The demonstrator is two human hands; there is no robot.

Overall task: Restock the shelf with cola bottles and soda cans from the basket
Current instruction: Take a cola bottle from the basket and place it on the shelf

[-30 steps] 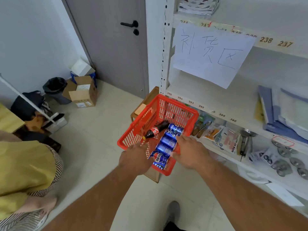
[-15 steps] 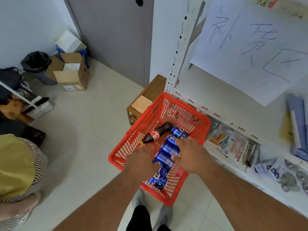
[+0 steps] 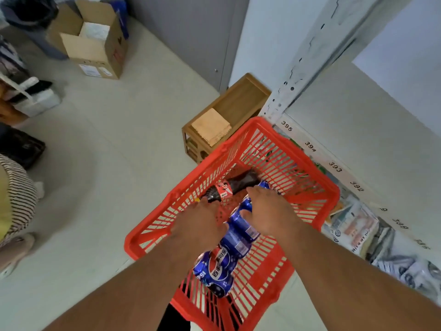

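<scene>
Red plastic slatted basket (image 3: 152, 231) low in the centre of the frame, holding a dark cola bottle with a red label (image 3: 235, 185) and blue soda cans (image 3: 219, 261). Left hand (image 3: 199, 229) and right hand (image 3: 270, 215) both down among them, grip unclear. Best: grasp one item firmly, lift clear of the rim, then onto the white numbered shelf (image 3: 372, 144) at right.

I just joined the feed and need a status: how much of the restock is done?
Nothing looks shelved yet. The cola bottle and the blue Pepsi cans all lie in the red basket. In hand: the left hand and right hand are down among the cans; neither grip is clear. Left: move everything onto the shelf.
</scene>
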